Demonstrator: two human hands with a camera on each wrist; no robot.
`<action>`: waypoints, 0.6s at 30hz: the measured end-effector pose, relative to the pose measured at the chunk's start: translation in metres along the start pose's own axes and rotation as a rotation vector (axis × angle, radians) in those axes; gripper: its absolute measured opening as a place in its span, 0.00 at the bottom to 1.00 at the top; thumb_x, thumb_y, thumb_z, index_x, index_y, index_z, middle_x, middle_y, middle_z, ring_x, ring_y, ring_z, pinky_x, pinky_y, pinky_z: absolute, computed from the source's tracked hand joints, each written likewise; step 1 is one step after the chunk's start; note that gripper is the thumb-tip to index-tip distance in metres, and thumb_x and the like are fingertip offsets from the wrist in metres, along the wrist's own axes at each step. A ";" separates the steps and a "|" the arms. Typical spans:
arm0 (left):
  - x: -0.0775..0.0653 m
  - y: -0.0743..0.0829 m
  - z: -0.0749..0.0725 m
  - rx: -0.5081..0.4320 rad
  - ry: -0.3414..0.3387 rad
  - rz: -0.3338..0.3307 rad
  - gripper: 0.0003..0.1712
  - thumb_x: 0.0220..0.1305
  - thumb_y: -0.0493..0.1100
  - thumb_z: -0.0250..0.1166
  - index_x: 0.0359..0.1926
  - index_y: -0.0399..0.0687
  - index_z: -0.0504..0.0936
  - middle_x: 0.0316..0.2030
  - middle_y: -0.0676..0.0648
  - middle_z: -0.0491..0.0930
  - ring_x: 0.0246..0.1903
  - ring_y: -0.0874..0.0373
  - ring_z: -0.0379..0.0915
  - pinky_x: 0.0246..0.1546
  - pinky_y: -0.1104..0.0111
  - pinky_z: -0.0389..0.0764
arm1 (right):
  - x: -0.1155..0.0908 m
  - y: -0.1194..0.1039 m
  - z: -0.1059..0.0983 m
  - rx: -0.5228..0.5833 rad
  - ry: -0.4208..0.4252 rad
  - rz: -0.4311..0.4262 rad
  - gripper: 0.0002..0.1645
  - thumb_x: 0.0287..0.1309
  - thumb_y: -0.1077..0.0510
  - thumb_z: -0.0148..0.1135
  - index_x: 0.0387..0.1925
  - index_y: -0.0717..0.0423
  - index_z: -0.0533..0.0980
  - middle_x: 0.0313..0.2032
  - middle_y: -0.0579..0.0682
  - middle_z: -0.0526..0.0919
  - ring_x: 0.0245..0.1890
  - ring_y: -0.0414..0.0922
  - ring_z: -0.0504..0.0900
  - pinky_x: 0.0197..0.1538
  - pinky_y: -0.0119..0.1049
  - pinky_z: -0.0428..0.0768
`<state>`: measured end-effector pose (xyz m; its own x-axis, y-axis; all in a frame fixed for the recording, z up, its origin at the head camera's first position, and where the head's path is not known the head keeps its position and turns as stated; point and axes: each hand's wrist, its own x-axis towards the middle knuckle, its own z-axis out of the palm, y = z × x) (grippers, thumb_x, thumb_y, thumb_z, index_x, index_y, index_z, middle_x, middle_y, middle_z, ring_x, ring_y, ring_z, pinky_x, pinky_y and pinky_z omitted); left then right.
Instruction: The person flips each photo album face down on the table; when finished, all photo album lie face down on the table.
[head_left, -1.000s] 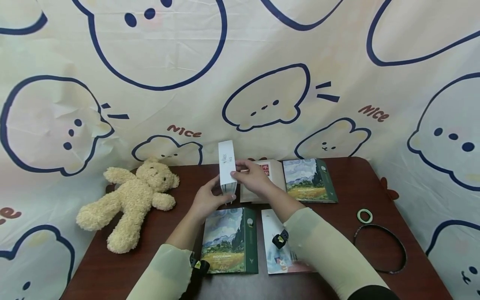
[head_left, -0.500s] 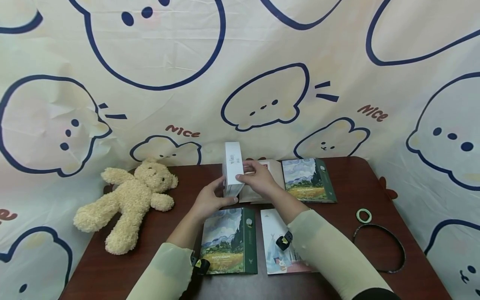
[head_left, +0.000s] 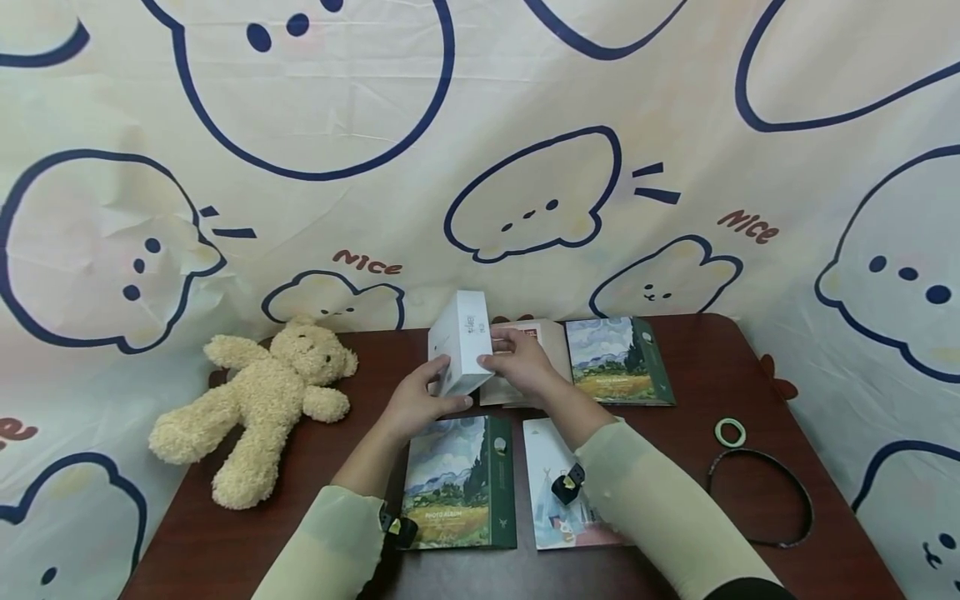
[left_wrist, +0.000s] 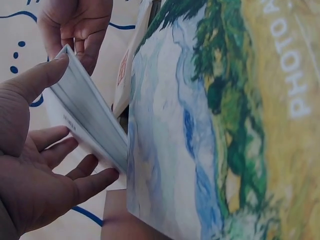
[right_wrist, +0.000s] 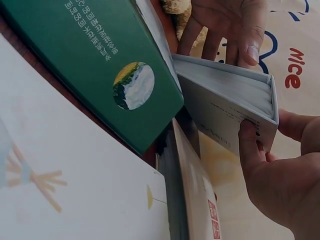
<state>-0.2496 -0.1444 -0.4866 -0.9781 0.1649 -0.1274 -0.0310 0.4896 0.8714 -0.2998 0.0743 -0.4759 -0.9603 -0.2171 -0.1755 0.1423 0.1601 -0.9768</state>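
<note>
A thick white hardcover album (head_left: 473, 329) is held on edge near the back of the table, lettered spine upward. My right hand (head_left: 521, 364) pinches its spine side; in the right wrist view the thumb (right_wrist: 248, 140) presses one cover. On the other side, my left hand (head_left: 416, 404) spans the album, with its thumb (left_wrist: 47, 75) at a corner and its fingers along the cover in the left wrist view. Page edges show between the covers. Just below the hands lies a photo album (head_left: 446, 487) with a painted landscape and green spine.
A white illustrated book (head_left: 550, 467) lies under the right forearm. Behind it are a beige book (head_left: 557, 354) with a red seal and another landscape photo album (head_left: 611, 362). A plush bear (head_left: 266, 408) lies left. Green tape (head_left: 717, 432) and a black hoop (head_left: 809, 507) lie right.
The white album has shifted slightly to the right and turned, so its left cover now shows in the head view. Both hands stay on it; the other things keep their places.
</note>
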 end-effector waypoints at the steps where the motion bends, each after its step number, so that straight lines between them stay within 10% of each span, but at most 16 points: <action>1: 0.000 -0.001 -0.001 0.001 0.002 -0.004 0.54 0.57 0.52 0.80 0.79 0.48 0.64 0.75 0.39 0.64 0.71 0.35 0.64 0.64 0.40 0.72 | 0.000 0.001 0.001 0.013 -0.004 0.005 0.37 0.63 0.59 0.72 0.71 0.56 0.70 0.60 0.55 0.81 0.56 0.51 0.83 0.56 0.50 0.83; 18: 0.002 -0.013 -0.015 0.059 0.001 -0.046 0.45 0.60 0.52 0.78 0.75 0.46 0.71 0.76 0.44 0.64 0.76 0.40 0.56 0.72 0.43 0.63 | 0.005 0.020 0.013 -0.027 -0.003 0.011 0.36 0.63 0.60 0.71 0.70 0.61 0.71 0.58 0.58 0.83 0.56 0.52 0.84 0.53 0.41 0.85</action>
<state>-0.2545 -0.1628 -0.4908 -0.9761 0.1401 -0.1660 -0.0636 0.5462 0.8353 -0.2991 0.0638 -0.4978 -0.9580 -0.2180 -0.1863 0.1460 0.1882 -0.9712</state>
